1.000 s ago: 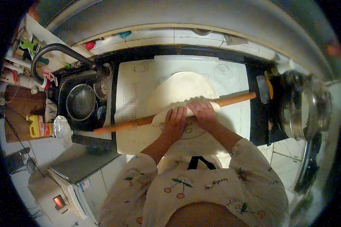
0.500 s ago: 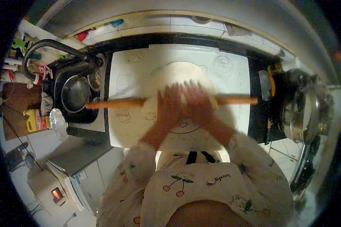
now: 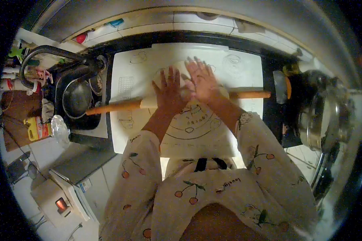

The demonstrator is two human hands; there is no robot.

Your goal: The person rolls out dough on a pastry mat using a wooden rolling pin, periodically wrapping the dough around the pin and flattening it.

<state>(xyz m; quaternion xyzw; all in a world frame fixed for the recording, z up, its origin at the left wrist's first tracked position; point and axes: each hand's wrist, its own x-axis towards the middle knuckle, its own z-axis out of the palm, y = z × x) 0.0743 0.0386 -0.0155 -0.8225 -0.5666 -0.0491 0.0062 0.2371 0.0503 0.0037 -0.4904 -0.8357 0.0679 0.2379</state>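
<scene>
A long wooden rolling pin (image 3: pixel 116 107) lies across a white printed mat (image 3: pixel 221 146), with both ends sticking out sideways. Pale dough (image 3: pixel 148 103) appears to be wrapped round its middle; my hands hide much of it. My left hand (image 3: pixel 169 88) rests on the dough-covered pin, palm down, fingers spread toward the far side. Beside it my right hand (image 3: pixel 203 82) lies flat in the same way, its fingers stretched out and its thumb near the left hand. The printed circles on the near half of the mat show below my wrists.
To the left is a dark sink (image 3: pixel 94 121) with a black faucet (image 3: pixel 48 49) and a round pan (image 3: pixel 77 99) in it. A foil-like silver bowl (image 3: pixel 60 131) and a yellow bottle (image 3: pixel 33 129) stand nearby. On the right is a large metal pot (image 3: pixel 321 120).
Both hands have moved farther away over the dough and their fingers have spread. The near part of the mat, with its printed circles, has come into sight. The pin's right end sits slightly farther off.
</scene>
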